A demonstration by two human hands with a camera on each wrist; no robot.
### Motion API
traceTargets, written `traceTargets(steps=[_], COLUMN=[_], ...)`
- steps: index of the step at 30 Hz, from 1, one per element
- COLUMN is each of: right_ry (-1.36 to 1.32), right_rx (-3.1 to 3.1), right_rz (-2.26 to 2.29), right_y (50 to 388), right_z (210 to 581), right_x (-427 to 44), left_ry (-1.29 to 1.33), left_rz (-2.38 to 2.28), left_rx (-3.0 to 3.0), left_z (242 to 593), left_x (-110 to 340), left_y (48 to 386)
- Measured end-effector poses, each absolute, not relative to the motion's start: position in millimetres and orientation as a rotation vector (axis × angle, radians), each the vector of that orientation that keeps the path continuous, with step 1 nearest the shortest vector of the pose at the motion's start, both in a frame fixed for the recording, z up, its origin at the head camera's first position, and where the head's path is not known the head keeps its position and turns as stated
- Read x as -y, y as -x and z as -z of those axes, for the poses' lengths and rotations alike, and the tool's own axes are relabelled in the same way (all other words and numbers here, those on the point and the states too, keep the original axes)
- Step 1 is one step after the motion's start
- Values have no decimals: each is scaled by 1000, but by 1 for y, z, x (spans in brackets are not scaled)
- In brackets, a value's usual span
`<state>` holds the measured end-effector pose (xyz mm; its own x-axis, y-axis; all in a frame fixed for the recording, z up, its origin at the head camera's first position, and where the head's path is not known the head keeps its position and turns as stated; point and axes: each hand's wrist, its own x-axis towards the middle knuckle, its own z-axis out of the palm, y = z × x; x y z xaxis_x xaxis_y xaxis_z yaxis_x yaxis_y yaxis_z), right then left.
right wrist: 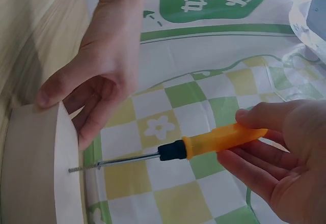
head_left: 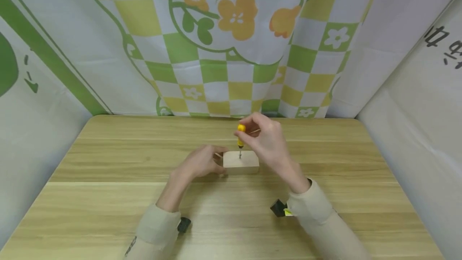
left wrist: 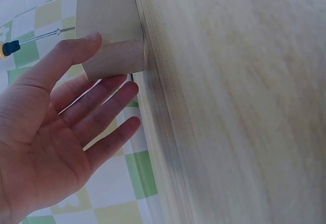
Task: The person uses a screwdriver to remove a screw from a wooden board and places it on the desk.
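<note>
A pale wooden block lies on the table, and a screw stands upright in its top face, with much of the thread showing. My left hand grips the block's left end between thumb and forefinger; the other fingers spread loosely, as the left wrist view shows. My right hand pinches the yellow handle of a screwdriver between thumb and fingertips. The screwdriver is held upright above the block, its shaft in line with the screw and its tip at the screw head.
The wood-grain table extends around both hands. Behind its far edge hangs a checked green and yellow curtain. White sheets stand at both sides. Small black devices sit at the wrists by the sleeves.
</note>
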<state>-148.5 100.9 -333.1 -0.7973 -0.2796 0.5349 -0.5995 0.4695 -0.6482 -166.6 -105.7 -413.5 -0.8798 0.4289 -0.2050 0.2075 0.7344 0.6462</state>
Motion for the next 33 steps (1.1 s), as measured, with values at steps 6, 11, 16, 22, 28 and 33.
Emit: traceTargets(steps=[6, 11, 16, 22, 28, 33], right_ry=[-751, -749, -749, -747, -758, -801], right_rx=[2396, 2424, 2422, 2330, 2310, 2325], right_rz=[-1406, -1427, -1342, -1144, -1086, -1123], right_y=[152, 149, 147, 145, 143, 144], right_z=[331, 331, 335, 342, 339, 336], right_x=[-104, -104, -102, -100, -100, -100], left_ry=[-494, -485, -482, -474, -472, -466], left_rz=[-902, -893, -908, -917, -908, -916], left_rx=[-2607, -2610, -2604, -2592, -2598, -2600], left_z=[413, 413, 414, 415, 416, 415], left_x=[106, 106, 107, 106, 105, 106], left_y=[168, 168, 168, 167, 167, 166])
